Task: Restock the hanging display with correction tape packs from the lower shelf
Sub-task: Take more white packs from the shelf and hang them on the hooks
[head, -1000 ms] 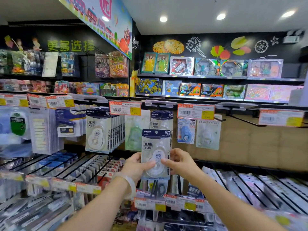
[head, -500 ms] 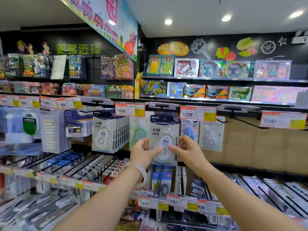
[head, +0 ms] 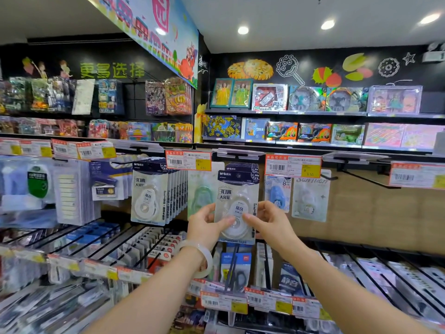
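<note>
A correction tape pack [head: 237,196] with a dark header and a clear round blister is held upright at the hanging display. My left hand [head: 207,225] pinches its lower left edge, thumb on the blister. My right hand [head: 269,222] pinches its lower right edge. The pack's top sits just in front of two like packs [head: 243,168] hanging on a peg below an empty clear tag holder [head: 238,153]. A full row of the same packs [head: 156,191] hangs to the left.
Price tags [head: 188,160] [head: 293,166] hang on pegs either side. Blue and white tape packs [head: 277,194] [head: 310,196] hang to the right. A bare peg [head: 368,180] juts out at right. Sloped lower racks [head: 134,247] hold more packs.
Both hands have raised the pack from below the pegs up to the hanging packs' level, and it now overlaps them. The view has shifted closer to the display.
</note>
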A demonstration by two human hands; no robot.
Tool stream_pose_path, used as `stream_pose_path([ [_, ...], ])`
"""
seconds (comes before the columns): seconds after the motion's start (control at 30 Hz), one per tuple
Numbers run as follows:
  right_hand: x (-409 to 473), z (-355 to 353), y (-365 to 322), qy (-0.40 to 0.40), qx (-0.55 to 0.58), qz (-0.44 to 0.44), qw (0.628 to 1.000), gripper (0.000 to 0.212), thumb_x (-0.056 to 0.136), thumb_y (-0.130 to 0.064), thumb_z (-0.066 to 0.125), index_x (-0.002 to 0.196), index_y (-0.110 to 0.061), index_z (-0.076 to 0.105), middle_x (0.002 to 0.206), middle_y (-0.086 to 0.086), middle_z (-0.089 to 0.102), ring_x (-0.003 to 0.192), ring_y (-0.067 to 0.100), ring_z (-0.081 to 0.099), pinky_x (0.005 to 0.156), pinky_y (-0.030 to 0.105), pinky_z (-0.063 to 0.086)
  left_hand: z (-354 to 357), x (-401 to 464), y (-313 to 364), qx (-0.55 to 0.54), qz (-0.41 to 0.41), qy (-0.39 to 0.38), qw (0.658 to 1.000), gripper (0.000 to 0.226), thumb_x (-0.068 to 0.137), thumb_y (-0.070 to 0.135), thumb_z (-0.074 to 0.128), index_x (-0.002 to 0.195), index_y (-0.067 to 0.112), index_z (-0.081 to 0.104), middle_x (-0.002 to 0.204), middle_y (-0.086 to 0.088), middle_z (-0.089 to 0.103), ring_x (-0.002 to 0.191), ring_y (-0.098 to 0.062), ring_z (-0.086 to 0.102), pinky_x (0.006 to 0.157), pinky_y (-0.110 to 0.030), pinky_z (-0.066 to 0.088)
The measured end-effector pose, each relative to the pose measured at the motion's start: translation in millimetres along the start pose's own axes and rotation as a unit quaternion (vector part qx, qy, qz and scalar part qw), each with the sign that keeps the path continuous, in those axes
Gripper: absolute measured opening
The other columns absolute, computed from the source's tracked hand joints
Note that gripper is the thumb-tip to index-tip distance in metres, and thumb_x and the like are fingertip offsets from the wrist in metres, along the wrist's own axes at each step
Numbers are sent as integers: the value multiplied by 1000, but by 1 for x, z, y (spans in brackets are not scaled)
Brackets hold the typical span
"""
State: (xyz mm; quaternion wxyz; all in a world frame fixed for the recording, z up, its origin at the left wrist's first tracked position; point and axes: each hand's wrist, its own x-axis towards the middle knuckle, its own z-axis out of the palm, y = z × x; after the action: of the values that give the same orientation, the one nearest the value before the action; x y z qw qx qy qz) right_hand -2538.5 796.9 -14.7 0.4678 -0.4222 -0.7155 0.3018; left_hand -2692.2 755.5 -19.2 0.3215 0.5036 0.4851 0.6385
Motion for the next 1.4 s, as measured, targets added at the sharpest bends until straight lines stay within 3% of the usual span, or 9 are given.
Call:
stream_pose_path([
  [0.13,6,1,7,3,12,9,1000,31,81,-39,68,105,-24,55,98,10,66,93,24,66,81,46,57,2,5,-1,55,16,2,998,46,78,15,74,121,14,59,98,6,68,81,-2,61,70,-13,49],
  [0.23,11,0,11,25,-3,20,999,38,81,-40,68,109,-23,50,97,8,63,93,20,64,83,40,57,3,7,-2,123,30,6,992,54,80,22,72,130,16,52,87,14,56,79,2,54,69,-9,43],
  [0.33,18,1,12,61,-11,27,998,35,82,-35,69,106,-20,48,92,4,59,86,14,59,75,28,53,7,16,-5,176,25,31,984,62,81,27,71,136,15,46,89,7,55,90,-10,55,84,-25,46],
  [0.47,30,6,15,97,-26,23,995,32,83,-32,69,102,-15,50,82,-5,50,72,5,48,61,16,39,14,31,-8,204,20,49,978,44,83,23,69,123,16,53,75,16,51,77,-9,54,76,-25,45],
  [0.57,40,9,19,111,-37,20,993,33,83,-32,69,102,-13,50,84,-6,51,76,7,49,61,13,38,19,43,-10,219,15,55,974,35,83,25,70,114,18,56,80,12,59,76,-10,55,74,-27,47],
  [0.8,59,14,28,128,-50,9,990,31,83,-29,69,100,-11,50,83,-2,53,80,13,51,65,17,40,26,63,-18,226,18,76,971,30,82,22,70,110,17,59,84,6,59,77,-12,56,69,-24,43],
  [1.07,67,13,30,116,-67,5,991,29,85,-29,67,99,-14,47,87,-1,51,78,10,49,61,13,39,30,72,-23,220,25,79,972,33,82,21,69,113,17,58,89,6,59,81,-12,56,71,-24,42],
  [1.23,67,13,29,114,-77,18,990,29,86,-31,66,101,-14,47,87,1,52,80,14,50,64,18,41,30,75,-25,228,27,77,970,30,82,21,69,110,17,59,98,1,66,83,-14,59,72,-25,45],
  [1.4,62,13,27,100,-121,34,987,38,87,-36,63,111,-11,48,93,1,55,86,14,54,73,25,46,31,66,-26,251,18,75,965,40,84,24,67,120,16,52,112,-1,63,99,-19,63,83,-33,51],
])
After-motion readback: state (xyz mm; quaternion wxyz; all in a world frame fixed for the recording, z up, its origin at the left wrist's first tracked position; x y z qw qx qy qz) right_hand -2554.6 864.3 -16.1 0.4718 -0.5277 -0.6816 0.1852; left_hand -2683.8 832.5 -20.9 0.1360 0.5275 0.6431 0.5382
